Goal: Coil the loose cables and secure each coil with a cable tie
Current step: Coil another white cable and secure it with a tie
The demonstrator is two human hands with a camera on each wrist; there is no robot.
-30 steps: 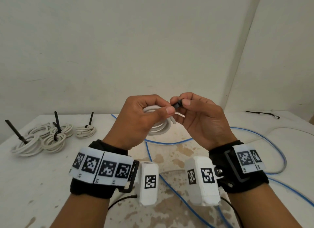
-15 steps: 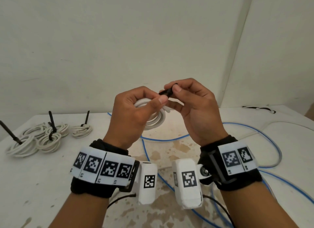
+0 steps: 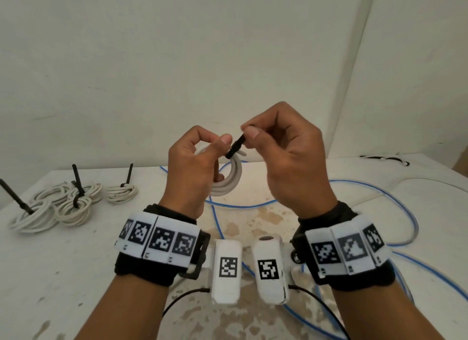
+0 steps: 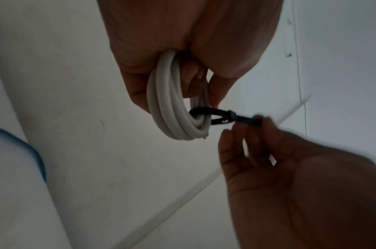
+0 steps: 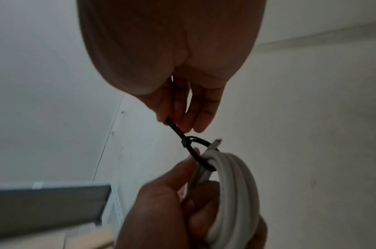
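Note:
My left hand (image 3: 195, 167) grips a small coil of white cable (image 3: 229, 180) held up in the air above the table. A black cable tie (image 3: 235, 149) is looped round the coil's strands; in the left wrist view the black cable tie (image 4: 217, 116) forms a loose loop with its tail through the head. My right hand (image 3: 278, 149) pinches that tail between thumb and forefinger, just right of the coil. In the right wrist view the black cable tie (image 5: 195, 151) runs from my fingers down to the white coil (image 5: 236, 185).
Several tied white coils (image 3: 65, 202) with upright black tie tails lie at the table's left. A loose blue cable (image 3: 367, 187) snakes over the stained white table (image 3: 76, 276) under and right of my hands. A white cable (image 3: 417, 181) and a black-and-white one (image 3: 387, 159) lie at the far right.
Both hands rose with the coil. My right hand has drawn the tie's tail up and to the right, so more of the black strap shows between the hands.

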